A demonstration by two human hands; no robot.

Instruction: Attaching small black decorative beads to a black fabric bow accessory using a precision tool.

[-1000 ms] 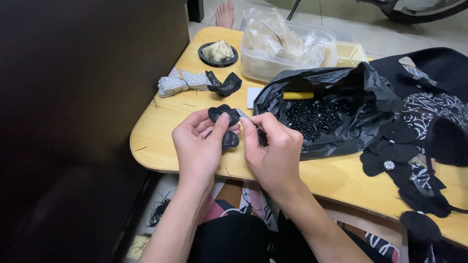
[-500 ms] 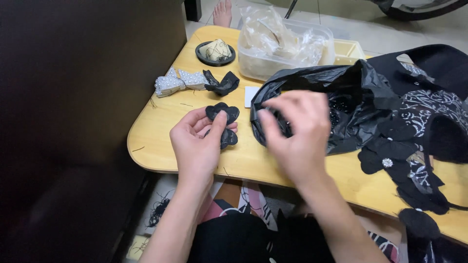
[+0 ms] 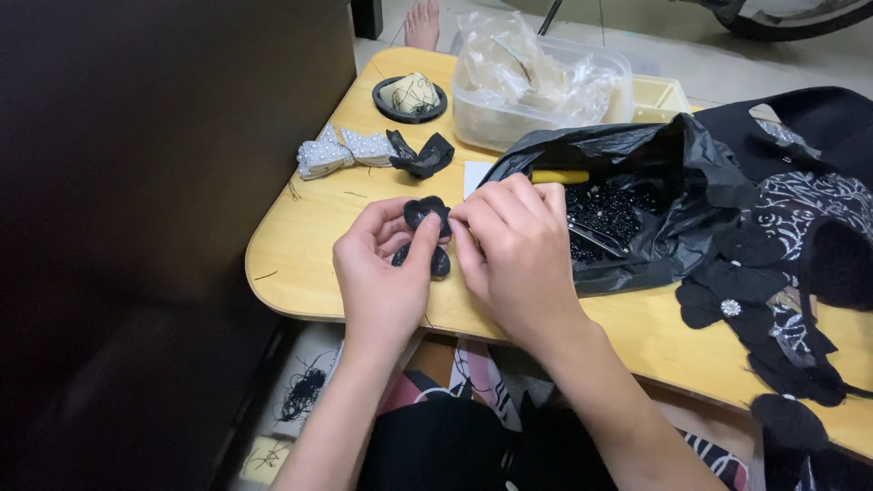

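- Your right hand (image 3: 514, 250) has come back from the black bag (image 3: 637, 200) of beads — fingers now pinched at the black fabric flower (image 3: 427, 218).
- Your left hand (image 3: 386, 268) grips that flower above the wooden table (image 3: 300, 245).
- A bead between the fingertips? Probably — too small to tell.

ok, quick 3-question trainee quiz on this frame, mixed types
1. True or false: both hands touch the black flower.
2. What lies in the open black bag? A) black beads B) white buttons C) coins
3. Which bow lies nearer the table's left edge, the pearl bow or the black bow?

Key:
1. True: left hand and right hand meet on it.
2. A, black beads.
3. Pearl bow.
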